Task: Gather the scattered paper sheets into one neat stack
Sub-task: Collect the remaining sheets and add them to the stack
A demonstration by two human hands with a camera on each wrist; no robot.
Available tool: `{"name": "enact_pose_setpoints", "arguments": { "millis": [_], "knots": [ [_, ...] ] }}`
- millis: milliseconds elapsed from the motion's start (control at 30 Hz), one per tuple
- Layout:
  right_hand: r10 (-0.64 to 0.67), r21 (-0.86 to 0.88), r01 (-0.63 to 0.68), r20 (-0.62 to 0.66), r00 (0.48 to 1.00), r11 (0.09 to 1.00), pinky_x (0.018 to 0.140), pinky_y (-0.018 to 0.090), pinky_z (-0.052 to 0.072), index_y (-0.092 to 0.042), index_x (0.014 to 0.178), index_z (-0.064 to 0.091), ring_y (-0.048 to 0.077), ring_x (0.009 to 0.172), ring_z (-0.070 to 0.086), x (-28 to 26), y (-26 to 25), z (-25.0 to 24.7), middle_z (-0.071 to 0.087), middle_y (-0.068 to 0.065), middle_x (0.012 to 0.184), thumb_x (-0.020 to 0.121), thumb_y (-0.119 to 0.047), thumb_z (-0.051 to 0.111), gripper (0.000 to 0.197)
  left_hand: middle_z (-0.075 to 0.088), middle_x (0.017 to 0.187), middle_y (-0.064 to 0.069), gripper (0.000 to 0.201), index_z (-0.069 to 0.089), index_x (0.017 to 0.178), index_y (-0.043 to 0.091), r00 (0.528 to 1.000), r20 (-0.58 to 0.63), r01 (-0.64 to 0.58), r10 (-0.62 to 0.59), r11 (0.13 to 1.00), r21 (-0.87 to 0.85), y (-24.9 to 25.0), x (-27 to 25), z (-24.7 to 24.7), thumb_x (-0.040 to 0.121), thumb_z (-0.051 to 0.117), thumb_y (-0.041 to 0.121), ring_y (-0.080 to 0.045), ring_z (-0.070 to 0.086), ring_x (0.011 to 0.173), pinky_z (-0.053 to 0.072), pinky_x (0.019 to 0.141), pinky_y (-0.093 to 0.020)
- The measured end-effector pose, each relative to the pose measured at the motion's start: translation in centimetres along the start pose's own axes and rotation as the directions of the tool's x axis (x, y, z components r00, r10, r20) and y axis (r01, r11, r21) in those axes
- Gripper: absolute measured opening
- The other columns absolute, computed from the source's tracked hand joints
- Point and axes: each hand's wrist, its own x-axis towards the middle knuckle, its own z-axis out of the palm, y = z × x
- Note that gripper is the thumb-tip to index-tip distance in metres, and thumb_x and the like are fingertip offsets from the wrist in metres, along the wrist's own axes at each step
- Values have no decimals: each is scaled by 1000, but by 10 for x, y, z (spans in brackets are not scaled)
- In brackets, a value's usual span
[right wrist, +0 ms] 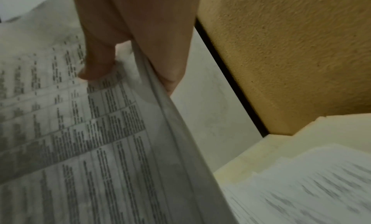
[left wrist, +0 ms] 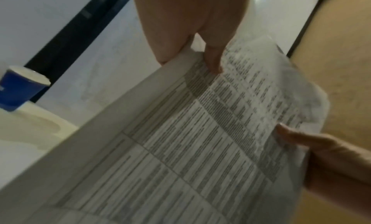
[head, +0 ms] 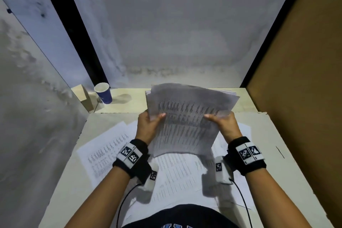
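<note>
We hold a bundle of printed sheets (head: 187, 116) up off the table (head: 74, 190) between both hands, tilted toward us; our left hand (head: 149, 126) pinches its left edge, thumb on the printed face and fingers behind, and our right hand (head: 224, 126) pinches the right edge the same way, so the two hands sit apart with the bundle spanning the gap; the bundle's far edges look fanned and uneven, so we judge it gathered but not yet squared. Several loose sheets (head: 105, 152) still lie on the table beneath and around our wrists, some overlapping, one reaching out to the left and others showing to the right; so the task looks partway done, with more sheets to collect, the edges to tap level, and the stack to set down. A blue paper cup (head: 103, 92) stands at the far left corner, well apart from the papers.
</note>
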Motion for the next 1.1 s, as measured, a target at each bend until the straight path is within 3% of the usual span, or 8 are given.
{"name": "enact_pose_setpoints", "arguments": {
  "millis": [100,367,500,600,667,767,867,1100],
  "knots": [
    [-75,28,74,39,996,997,75,20,57,-18,81,64,-1,71,67,1,-14,-5,73,-16,70,70,14,66,34,64,88,5,21,60,94,13,999,2,-36,36,998,-47,10,5,-9,77,67,4,-11,62,84,52,77,-26],
    [-189,-9,190,27,982,982,67,11,50,-16,88,61,-7,71,61,6,-25,2,62,-6,87,64,0,75,32,60,103,6,39,53,106,20,992,-2,-129,129,986,-107,6,9,-9,73,71,10,-10,58,97,51,79,-18],
    [-211,9,211,-44,977,977,62,10,49,-15,87,60,-8,65,61,7,-29,10,61,-4,84,71,0,72,25,60,103,6,63,50,105,25,989,-27,-149,147,984,-93,11,7,1,58,71,61,-9,59,97,51,82,-22],
    [-208,57,216,-112,972,975,58,8,45,-20,82,62,-9,63,57,9,-35,17,59,-6,82,69,-34,70,20,56,93,10,77,51,102,22,977,-152,-165,149,981,-102,25,8,10,55,50,83,6,56,82,45,68,-6],
    [-211,49,224,-185,960,973,59,7,41,-20,76,63,-8,64,54,12,-36,20,61,-12,77,67,-52,55,33,54,88,14,64,53,100,17,957,-256,-165,140,983,-81,33,13,16,69,46,73,6,53,80,38,65,2],
    [-222,35,239,-262,939,970,59,6,39,-22,64,62,-5,63,53,19,-37,21,63,-21,60,70,-36,56,17,56,89,12,16,56,90,22,936,-340,-125,89,989,-83,37,22,20,88,49,36,-7,51,89,38,74,-12],
    [-237,24,256,-299,924,966,60,3,38,-21,64,61,-11,62,52,24,-32,15,62,-24,57,75,-24,55,13,54,97,3,10,57,95,16,940,-331,-112,82,991,-74,37,26,20,90,49,17,-10,47,91,37,72,-15],
    [-257,75,268,-127,958,961,59,5,41,-21,83,59,-13,65,55,19,-32,10,58,-11,81,61,-53,59,39,51,107,2,57,40,120,12,984,-115,-158,138,968,-194,16,14,12,81,46,54,0,54,93,47,73,-10]
  ]
}}
